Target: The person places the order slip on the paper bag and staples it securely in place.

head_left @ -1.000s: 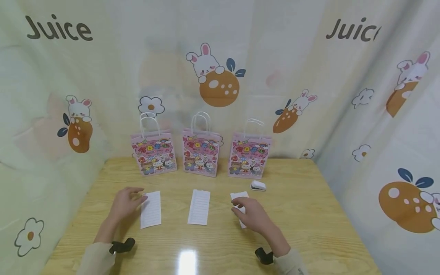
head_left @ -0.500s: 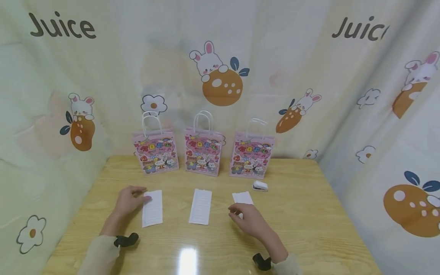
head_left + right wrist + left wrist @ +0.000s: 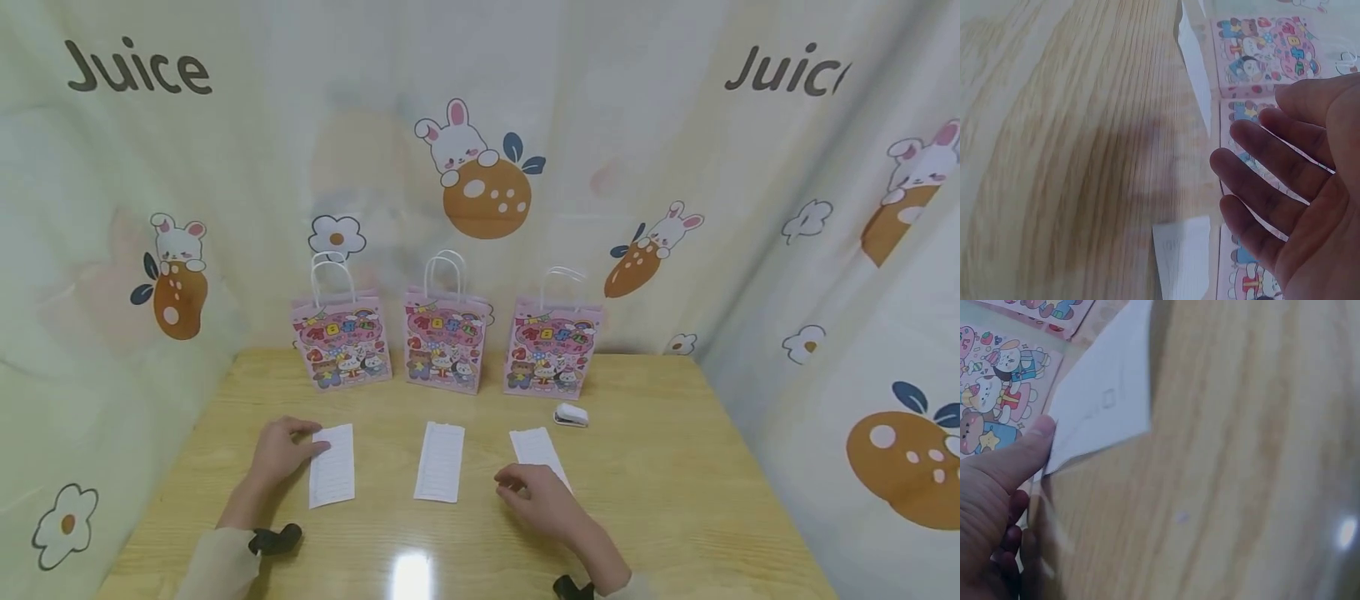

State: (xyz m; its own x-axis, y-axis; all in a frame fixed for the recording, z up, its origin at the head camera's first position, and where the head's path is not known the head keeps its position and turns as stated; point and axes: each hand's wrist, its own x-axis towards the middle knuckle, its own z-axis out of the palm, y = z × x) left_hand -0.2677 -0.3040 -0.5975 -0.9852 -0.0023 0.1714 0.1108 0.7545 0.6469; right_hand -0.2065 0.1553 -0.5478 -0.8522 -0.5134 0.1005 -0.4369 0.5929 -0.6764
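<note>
Three white slips of lined paper lie in a row on the table. At the left slip point(image 3: 332, 471), my left hand point(image 3: 283, 450) pinches the left edge. In the left wrist view its thumb point(image 3: 1040, 428) lies on the edge of that paper point(image 3: 1107, 394), other fingers curled beneath. The middle slip point(image 3: 439, 462) lies flat and untouched. My right hand point(image 3: 542, 498) hovers over the lower part of the right slip point(image 3: 536, 446), partly hiding it. Its fingers point(image 3: 1254, 178) are loosely bent, with nothing between them.
Three pink cartoon gift bags with white handles stand along the back: left point(image 3: 342, 346), middle point(image 3: 445, 346), right point(image 3: 553, 354). A small white stapler point(image 3: 571, 415) sits before the right bag. A printed curtain point(image 3: 300, 125) hangs behind and at the sides.
My left thumb has moved onto the left slip's edge. The right hand has drawn back toward me, uncovering more of the right slip. The head view has shifted slightly.
</note>
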